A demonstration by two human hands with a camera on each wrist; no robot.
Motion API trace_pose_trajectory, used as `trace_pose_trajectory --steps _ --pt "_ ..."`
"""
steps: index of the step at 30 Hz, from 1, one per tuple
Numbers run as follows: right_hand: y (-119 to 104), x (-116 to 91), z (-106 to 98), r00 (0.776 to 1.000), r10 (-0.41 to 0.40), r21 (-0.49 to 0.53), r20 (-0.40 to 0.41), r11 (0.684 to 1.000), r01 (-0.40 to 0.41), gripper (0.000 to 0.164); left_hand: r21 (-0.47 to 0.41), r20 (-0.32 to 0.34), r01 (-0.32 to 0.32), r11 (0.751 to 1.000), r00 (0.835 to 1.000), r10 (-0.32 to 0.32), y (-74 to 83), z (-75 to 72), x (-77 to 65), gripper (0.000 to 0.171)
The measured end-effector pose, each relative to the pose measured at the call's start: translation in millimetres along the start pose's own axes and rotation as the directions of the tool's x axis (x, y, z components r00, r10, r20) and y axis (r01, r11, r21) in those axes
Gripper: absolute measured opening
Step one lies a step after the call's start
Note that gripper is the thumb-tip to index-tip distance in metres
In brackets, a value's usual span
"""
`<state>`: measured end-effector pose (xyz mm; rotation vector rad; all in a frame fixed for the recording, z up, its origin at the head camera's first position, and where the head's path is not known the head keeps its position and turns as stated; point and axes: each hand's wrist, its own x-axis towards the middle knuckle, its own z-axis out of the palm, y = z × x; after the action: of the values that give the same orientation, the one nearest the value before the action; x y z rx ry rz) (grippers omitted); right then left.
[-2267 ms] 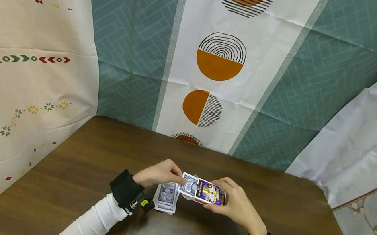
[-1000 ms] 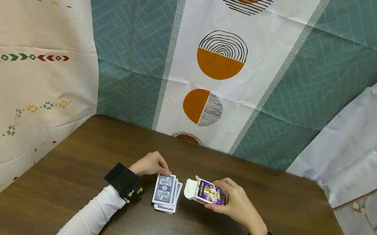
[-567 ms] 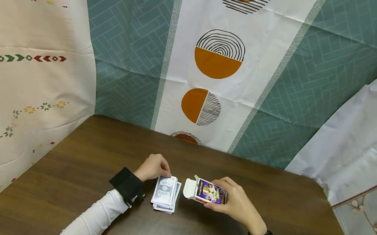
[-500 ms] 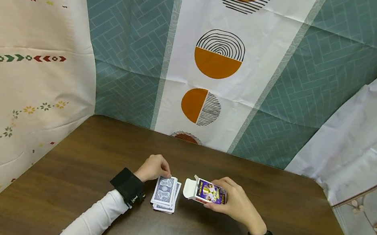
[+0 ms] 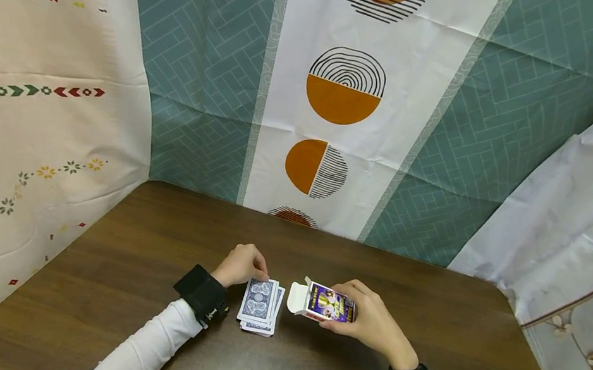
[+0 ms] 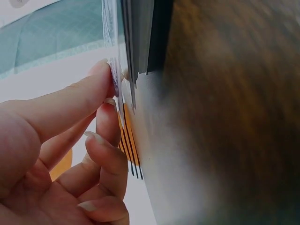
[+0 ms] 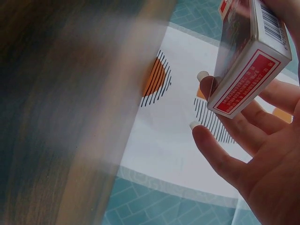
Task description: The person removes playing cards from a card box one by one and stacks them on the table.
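Observation:
A stack of blue-backed playing cards [image 5: 258,302] lies face down on the table, its cards slightly fanned. My left hand [image 5: 241,265] is at the stack's far left corner. In the left wrist view, thumb and forefinger of the left hand [image 6: 70,136] pinch the edge of a card [image 6: 112,42] at the top of the stack. My right hand [image 5: 363,316] grips the purple card box [image 5: 330,303], whose white flap [image 5: 298,298] hangs open toward the stack. The right wrist view shows the box's red end [image 7: 248,82] and the right hand [image 7: 267,145] around it.
The brown wooden table [image 5: 183,213] runs back to a teal and white patterned cloth [image 5: 210,70]. A cream cloth [image 5: 40,127] hangs at the left and a white one [image 5: 569,206] at the right.
My left hand has carried a card from the box's open end leftward onto the stack and stayed there. The right hand has held the box nearly still; its flap end now shows no card.

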<state>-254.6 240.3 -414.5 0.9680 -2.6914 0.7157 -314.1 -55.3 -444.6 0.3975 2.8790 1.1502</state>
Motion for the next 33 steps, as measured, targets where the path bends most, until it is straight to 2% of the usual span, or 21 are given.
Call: trace_pose_trajectory --steps 9,11,13,17,18,21,24,29,33 --pt "1 0 1 1.0 -0.005 0.002 -0.004 1.0 0.005 0.057 0.011 0.001 -0.019 1.0 1.0 0.019 -2.6 0.2 1.3 0.009" --pt "1 -1 1 1.0 -0.007 0.005 -0.004 1.0 0.007 0.057 -0.004 0.004 -0.021 1.0 1.0 0.021 -0.2 -1.1 0.1 0.009" --pt "0 -1 1 1.0 -0.013 0.0 -0.006 1.0 0.013 0.057 -0.03 0.006 -0.049 0.998 0.999 0.049 5.5 -3.5 -2.3 0.008" --pt "0 -1 1 1.0 -0.025 -0.01 -0.009 1.0 0.025 0.057 -0.166 0.087 -0.115 0.979 0.988 0.131 29.0 -11.1 -11.2 0.006" --pt "0 -1 1 1.0 -0.029 -0.012 -0.011 1.0 0.028 0.057 -0.201 0.118 -0.134 0.97 0.98 0.159 36.2 -12.3 -13.8 0.006" --pt "-1 -1 1 0.999 -0.038 -0.007 -0.015 0.999 0.038 0.057 -0.279 0.219 -0.13 0.951 0.956 0.194 55.0 -11.5 -21.7 0.01" --pt "-5 0 0 0.999 -0.051 0.0 -0.018 0.999 0.051 0.057 -0.277 0.277 -0.099 0.956 0.944 0.178 66.2 -6.2 -27.1 0.014" --pt "-10 1 -1 0.998 -0.054 0.012 -0.011 0.998 0.054 0.057 -0.253 0.289 -0.029 0.967 0.951 0.105 70.2 0.9 -32.5 0.02" --pt "-12 1 -1 0.998 -0.057 0.013 -0.01 0.998 0.057 0.056 -0.257 0.274 -0.012 0.966 0.958 0.085 69.7 5.1 -34.2 0.023"
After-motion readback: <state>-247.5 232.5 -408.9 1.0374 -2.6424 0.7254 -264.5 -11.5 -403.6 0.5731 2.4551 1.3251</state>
